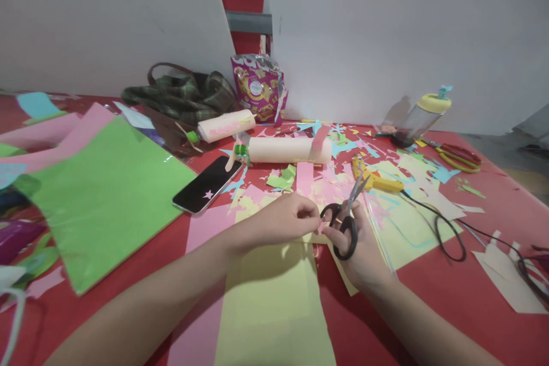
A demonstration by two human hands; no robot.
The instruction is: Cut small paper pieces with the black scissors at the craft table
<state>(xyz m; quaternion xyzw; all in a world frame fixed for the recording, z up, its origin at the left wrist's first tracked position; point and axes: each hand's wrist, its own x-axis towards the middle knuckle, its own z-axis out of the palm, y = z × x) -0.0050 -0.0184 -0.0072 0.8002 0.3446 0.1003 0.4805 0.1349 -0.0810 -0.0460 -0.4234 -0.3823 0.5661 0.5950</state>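
Observation:
My right hand (360, 246) holds a pair of black-handled scissors (349, 206), blades pointing up and away and slightly apart. Fingers pinched together, my left hand (295, 214) meets the right fingertips at a small pink paper piece (321, 227). Its shape is mostly hidden by the fingers. Below both hands lie yellow paper sheets (274, 303), partly over a pink sheet (193, 297). A phone (208, 186) with a small pink star (208, 194) on its screen lies left of my left hand. Beyond the hands lies a paper-wrapped bottle (287, 150) with a green cap.
A yellow glue gun (381, 183) with a black cord is at right, near red-and-yellow-handled scissors (458, 157) and a yellow-lidded clear bottle (424, 117). Green sheets (107, 200) spread at left. A second wrapped bottle (227, 126), snack bag (259, 88) and plaid bag (184, 94) stand behind.

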